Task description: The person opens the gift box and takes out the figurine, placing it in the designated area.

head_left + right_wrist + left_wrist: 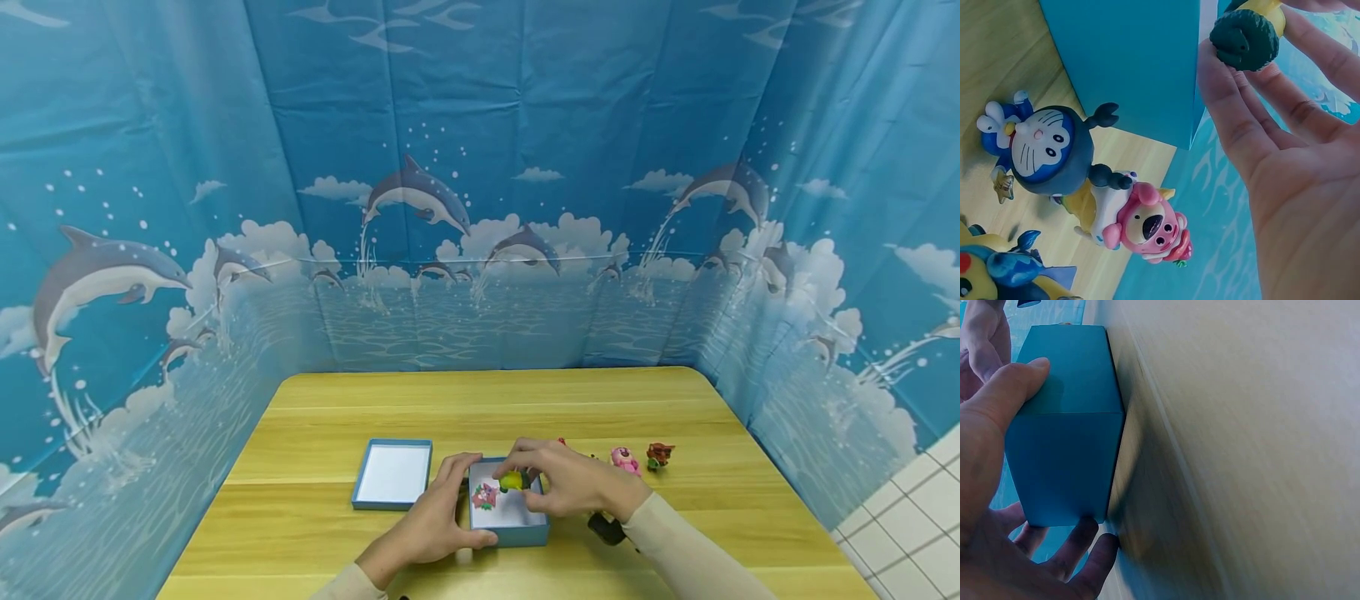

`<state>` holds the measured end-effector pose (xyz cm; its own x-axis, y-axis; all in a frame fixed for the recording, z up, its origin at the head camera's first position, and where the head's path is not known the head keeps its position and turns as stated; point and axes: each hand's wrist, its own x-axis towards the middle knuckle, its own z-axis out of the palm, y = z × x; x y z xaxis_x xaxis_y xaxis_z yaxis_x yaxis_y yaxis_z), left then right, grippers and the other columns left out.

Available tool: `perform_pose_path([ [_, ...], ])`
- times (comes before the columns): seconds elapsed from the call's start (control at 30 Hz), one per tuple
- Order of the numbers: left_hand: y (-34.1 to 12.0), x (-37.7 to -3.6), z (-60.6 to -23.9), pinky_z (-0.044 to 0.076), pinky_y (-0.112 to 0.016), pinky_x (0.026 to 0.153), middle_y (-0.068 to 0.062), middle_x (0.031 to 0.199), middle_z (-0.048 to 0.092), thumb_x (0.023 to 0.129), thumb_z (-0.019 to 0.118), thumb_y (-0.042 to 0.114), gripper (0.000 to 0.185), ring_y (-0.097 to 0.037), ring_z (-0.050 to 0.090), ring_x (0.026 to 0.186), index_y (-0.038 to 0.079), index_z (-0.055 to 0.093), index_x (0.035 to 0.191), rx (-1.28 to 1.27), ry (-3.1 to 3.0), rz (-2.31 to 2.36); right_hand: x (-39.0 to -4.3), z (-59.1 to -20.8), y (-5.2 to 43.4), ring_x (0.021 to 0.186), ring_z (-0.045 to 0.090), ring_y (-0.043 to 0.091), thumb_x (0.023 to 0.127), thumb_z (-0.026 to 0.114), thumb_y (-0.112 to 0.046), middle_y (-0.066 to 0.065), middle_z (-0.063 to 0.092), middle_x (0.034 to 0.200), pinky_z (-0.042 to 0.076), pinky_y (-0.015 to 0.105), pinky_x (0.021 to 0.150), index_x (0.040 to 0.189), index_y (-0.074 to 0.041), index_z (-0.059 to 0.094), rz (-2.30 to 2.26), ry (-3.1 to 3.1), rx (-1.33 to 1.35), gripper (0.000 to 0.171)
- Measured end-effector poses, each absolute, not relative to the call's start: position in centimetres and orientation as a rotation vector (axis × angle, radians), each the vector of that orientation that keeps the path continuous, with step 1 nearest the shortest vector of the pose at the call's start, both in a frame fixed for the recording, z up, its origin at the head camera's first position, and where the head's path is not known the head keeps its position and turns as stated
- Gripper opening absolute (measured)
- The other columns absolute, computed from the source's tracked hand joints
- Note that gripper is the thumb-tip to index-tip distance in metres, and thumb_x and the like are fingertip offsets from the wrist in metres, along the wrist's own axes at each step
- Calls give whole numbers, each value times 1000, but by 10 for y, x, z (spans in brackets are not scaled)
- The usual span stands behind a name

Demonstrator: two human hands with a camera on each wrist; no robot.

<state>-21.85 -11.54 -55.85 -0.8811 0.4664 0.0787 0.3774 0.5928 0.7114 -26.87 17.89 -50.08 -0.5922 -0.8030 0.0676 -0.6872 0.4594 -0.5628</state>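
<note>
An open blue box [525, 533] stands on the wooden table [315, 417], with a pink figure [485, 495] lying inside it. My left hand [459, 504] grips the box's left side, the thumb [1007, 394] on one wall [1066, 444] and the fingers [1082, 550] curled round the far edge. Above the box, my right hand [519, 483] pinches a small yellow and green figure [513, 481] between thumb and fingertips. In the right wrist view that yellow and green figure [1246, 34] hangs just beside the box wall [1129, 62].
The box's lid [392, 475] lies upturned to the left. Right of the box stand several figures: a blue cat [1041, 150], a pink bear [1147, 225], a yellow one [985, 278]. The head view shows a pink toy [624, 459] and a red-brown toy [659, 454]. Blue dolphin curtains surround the table.
</note>
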Motion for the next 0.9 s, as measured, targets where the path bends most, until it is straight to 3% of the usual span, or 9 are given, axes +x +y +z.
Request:
perform_pose_path([
  [0.3,-115,-218,-559,54,-65,127,-9,184,37,93,96,62,117,-34,58,156,24,31,182,716,2703,1165,-269,-503,182,106,69,1,105,74,-11,-1,74,139,70,35,96,149,-19,78,-867,2493,-1331,44],
  [0.53,-115,-217,-558,55,-65,125,-10,183,37,94,97,59,116,-36,59,156,23,31,181,733,2697,1178,-268,-504,182,106,68,0,109,81,-22,-5,76,138,69,37,95,146,-28,77,-859,2542,-1368,38],
  [0.7,-116,-215,-557,56,-63,125,-10,183,38,93,97,58,115,-34,60,154,22,32,181,748,2703,1180,-268,-504,181,104,67,0,108,87,-23,-5,78,135,69,39,93,142,-27,78,-861,2580,-1412,35],
  [0.9,-115,-216,-557,55,-64,125,-10,183,38,92,98,57,118,-34,60,153,16,32,181,751,2706,1181,-267,-504,180,108,69,-1,105,90,-20,-5,80,133,67,31,95,137,-26,77,-896,2597,-1450,35],
])
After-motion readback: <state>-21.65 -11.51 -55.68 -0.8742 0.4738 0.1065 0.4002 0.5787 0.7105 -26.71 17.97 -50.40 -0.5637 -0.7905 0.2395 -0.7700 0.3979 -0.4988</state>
